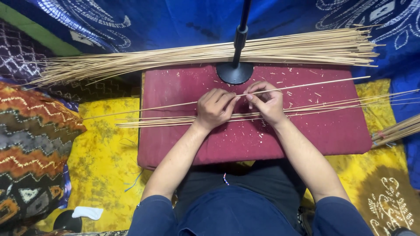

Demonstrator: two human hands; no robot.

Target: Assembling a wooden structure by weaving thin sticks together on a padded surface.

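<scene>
We look down at a maroon cushion (253, 140) resting on our lap. Above its middle, our left hand (214, 108) and right hand (267, 102) each pinch one thin bamboo stick (306, 85) between thumb and fingertips. The stick's long axis runs left to right, tilted slightly, its right end rising toward the cushion's far right corner and its left end reaching past the cushion's left edge. Under the hands, a small sheaf of similar sticks (157, 121) lies across the cushion the same way, overhanging both side edges. Along the cushion's far edge lies a large bundle of sticks (183, 57), crossed by a black stand (235, 72) whose round base sits on the cushion. The cushion's near half lies bare except for pale shavings.
</scene>
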